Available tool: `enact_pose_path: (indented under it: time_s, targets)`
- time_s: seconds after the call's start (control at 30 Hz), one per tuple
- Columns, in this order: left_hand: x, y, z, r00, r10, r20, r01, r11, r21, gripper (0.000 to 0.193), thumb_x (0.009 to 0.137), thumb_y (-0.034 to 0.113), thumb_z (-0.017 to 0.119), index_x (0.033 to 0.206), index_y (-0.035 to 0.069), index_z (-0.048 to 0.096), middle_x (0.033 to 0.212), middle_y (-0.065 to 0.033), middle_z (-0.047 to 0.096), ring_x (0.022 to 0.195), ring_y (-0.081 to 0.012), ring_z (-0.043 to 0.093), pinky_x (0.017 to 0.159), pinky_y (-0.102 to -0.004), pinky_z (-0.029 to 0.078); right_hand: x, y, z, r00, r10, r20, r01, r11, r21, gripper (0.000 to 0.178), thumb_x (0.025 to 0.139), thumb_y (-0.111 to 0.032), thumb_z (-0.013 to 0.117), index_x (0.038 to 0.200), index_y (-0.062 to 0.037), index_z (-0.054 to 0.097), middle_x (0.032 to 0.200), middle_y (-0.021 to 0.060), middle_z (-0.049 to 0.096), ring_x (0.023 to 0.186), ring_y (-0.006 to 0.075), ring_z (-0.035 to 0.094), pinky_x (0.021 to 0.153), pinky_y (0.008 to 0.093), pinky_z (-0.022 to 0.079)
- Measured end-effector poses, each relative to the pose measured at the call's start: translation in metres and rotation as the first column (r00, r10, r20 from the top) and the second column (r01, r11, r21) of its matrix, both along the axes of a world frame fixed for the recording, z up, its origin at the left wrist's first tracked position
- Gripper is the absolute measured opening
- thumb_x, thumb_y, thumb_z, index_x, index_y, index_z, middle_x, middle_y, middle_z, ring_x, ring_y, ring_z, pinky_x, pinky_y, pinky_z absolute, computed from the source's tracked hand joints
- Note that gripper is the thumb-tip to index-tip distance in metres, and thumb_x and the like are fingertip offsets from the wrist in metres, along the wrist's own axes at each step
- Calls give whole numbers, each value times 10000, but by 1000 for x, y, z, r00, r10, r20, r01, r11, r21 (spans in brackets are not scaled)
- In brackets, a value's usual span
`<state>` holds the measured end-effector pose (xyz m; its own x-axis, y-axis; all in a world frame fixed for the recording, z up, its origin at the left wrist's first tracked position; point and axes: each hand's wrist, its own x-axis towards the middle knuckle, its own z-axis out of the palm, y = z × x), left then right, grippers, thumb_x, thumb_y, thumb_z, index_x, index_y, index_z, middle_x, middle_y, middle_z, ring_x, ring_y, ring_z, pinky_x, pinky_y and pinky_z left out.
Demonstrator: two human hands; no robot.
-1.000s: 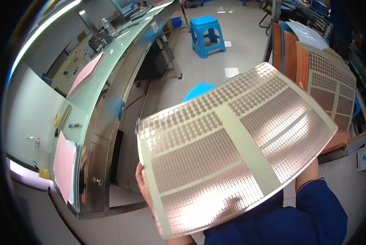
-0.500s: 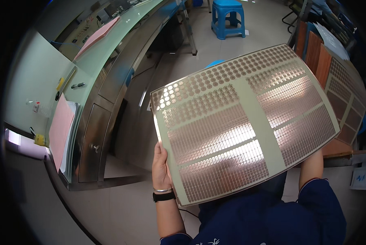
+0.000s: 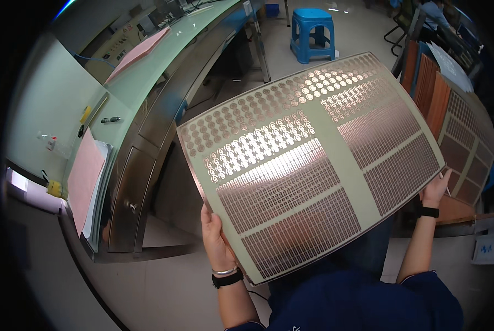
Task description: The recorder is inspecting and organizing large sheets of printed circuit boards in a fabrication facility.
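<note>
A large pale-green panel with copper-coloured patterns (image 3: pixel 339 171) is held up before me, tilted, with light glinting off it. Its upper band carries rows of small discs; below lie blocks of fine grid shapes. My left hand (image 3: pixel 217 240) grips its left edge near the lower corner, thumb in front and the other fingers mostly behind. At the lower right corner, my right hand (image 3: pixel 436 186) is closed round the edge, its fingers partly hidden by the panel.
On the left stands a glass-topped metal desk (image 3: pixel 164 71) with pink sheets (image 3: pixel 86 182) and a marker (image 3: pixel 110 119). A blue stool (image 3: pixel 313 36) is ahead on the floor. Similar panels (image 3: pixel 463 143) lean in a rack at the right, and a person (image 3: pixel 438 15) sits beyond.
The panel has swung slightly left and its tilt has altered, shifting the glare upward. My right hand, hidden behind the panel before, now shows at its lower right corner.
</note>
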<state>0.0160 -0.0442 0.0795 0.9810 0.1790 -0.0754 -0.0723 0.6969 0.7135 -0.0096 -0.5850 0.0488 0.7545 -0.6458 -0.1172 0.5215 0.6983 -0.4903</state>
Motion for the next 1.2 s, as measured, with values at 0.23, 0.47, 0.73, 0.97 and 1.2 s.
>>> enact_pose_path:
  time_s: [0.23,0.47,0.73,0.97,1.2]
  targets:
    - [-8,-6,6,997,31,74,-34,999,41,366,912,106,469,1254,33,363,1162,-113,519,1022,-184,552,859,-312,494,-3,-13,-23,999,-49,-5,49,999,-12,328,933,-222,448,1151,15,511,1163,131,543,1067,244,508,934,383,422]
    - [-15,-2,9,995,-18,98,8,994,107,407,909,91,475,1288,32,339,1238,-93,471,1086,-180,503,922,-318,419,-8,-15,-31,999,6,-50,-8,999,-44,357,929,-250,451,1164,14,504,1185,127,533,1092,249,499,935,382,420]
    - [-16,1,9,995,-30,98,13,985,171,431,896,90,501,1291,31,339,1238,-104,472,1107,-185,481,941,-329,393,-13,-11,-25,996,-41,-82,31,993,-115,346,912,-259,490,1143,-5,528,1128,98,568,1048,210,520,923,353,422]
    - [-16,0,2,994,46,102,-59,990,128,467,880,69,501,1302,24,306,1232,-113,469,1093,-204,487,927,-347,412,-16,5,-4,1000,-9,-13,6,983,-184,360,916,-235,475,1224,-48,469,1218,74,516,1071,197,507,933,339,401]
    - [-18,-7,-12,992,80,100,-99,975,199,455,920,138,455,1340,70,295,1249,-90,461,1110,-202,483,916,-369,441,-22,22,52,996,91,9,-79,911,-404,471,892,-94,479,1337,-57,327,1258,90,466,1113,190,490,910,312,446]
